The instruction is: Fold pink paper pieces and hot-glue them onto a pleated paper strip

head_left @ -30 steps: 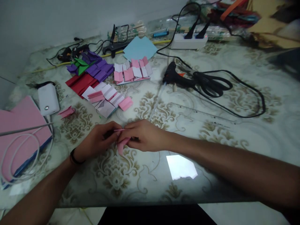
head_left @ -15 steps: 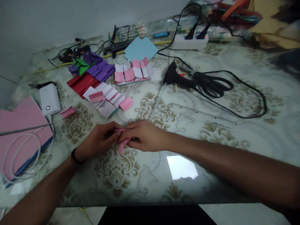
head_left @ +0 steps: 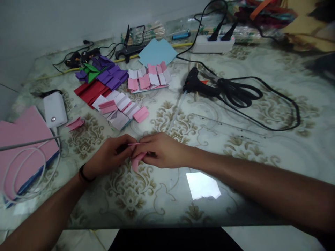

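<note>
Near the table's front middle, a small folded pink paper [head_left: 138, 161] is pinched between my two hands. My left hand [head_left: 111, 155] closes on its left side, with a dark band around the wrist. My right hand [head_left: 159, 150] has its fingers closed on the paper from the right, and the fingertips of both hands meet. Much of the paper is hidden by the fingers. Folded pink and white papers [head_left: 120, 109] lie just beyond my hands, with a second pink and white group [head_left: 149, 79] behind them. A small folded pink piece [head_left: 75, 123] rests left of them.
Red [head_left: 91, 93] and purple [head_left: 112, 76] folded papers lie at the back left. A black glue gun [head_left: 200, 85] with a coiled cable is right of centre, below a white power strip [head_left: 213, 44]. A white power bank [head_left: 54, 109] and pink sheets [head_left: 31, 134] are at left.
</note>
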{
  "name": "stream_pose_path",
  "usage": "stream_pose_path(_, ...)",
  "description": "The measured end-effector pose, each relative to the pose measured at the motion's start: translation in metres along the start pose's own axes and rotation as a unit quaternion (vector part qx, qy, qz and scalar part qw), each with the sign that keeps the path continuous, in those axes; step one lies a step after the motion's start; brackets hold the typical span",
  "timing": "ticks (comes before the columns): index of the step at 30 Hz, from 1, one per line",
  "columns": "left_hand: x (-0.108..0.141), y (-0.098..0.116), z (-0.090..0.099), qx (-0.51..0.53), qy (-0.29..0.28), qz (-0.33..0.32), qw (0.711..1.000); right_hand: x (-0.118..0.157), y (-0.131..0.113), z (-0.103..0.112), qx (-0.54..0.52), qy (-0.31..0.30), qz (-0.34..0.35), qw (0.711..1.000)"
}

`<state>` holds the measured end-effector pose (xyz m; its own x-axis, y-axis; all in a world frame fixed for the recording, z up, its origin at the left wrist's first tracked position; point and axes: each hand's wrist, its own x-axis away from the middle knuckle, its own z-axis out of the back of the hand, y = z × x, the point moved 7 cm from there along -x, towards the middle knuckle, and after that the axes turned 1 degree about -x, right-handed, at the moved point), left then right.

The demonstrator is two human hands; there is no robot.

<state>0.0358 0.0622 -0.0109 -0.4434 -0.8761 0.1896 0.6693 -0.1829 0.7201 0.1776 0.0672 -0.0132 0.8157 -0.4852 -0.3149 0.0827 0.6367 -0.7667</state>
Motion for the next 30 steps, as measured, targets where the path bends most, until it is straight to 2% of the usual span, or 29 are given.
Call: stream_pose_path(30,-0.0023,0.0027,0.0006,-0.002,-0.003,0.000,1.000,0.0011,-0.0002,0.0014,0.008,0.011,0.002,1.000)
